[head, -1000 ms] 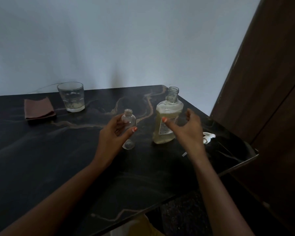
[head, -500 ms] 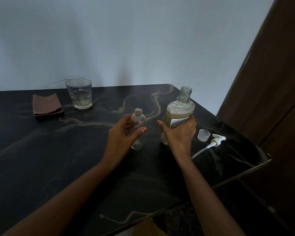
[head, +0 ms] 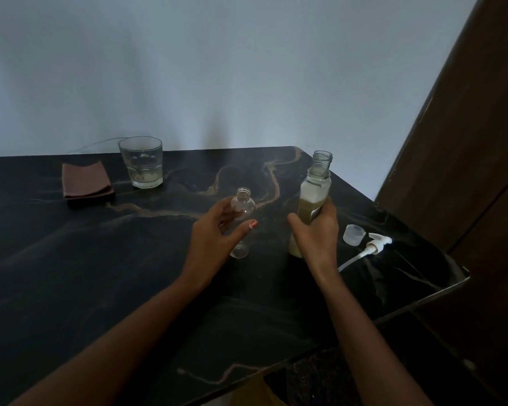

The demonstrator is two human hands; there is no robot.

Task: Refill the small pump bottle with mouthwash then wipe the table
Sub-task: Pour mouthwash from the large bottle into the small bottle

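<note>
A small clear pump bottle [head: 243, 204], uncapped and empty-looking, stands upright on the black marble table [head: 100, 273]. My left hand [head: 214, 238] wraps around its side. The larger mouthwash bottle [head: 313, 194], open at the neck and holding yellowish liquid, is gripped around its middle by my right hand [head: 316, 232]; its top looks blurred. The white pump head [head: 376, 244] with its tube lies on the table to the right, beside a translucent cap [head: 354, 234]. A folded brown cloth [head: 85, 180] lies at the far left.
A drinking glass [head: 141, 162] with a little liquid stands at the back next to the cloth. The table's right edge [head: 440, 291] runs close to a dark wooden door [head: 467, 142]. A pale wall is behind the table.
My right hand went from open near the mouthwash bottle to closed around it, and the bottle now appears to move. My left hand stays on the small bottle.
</note>
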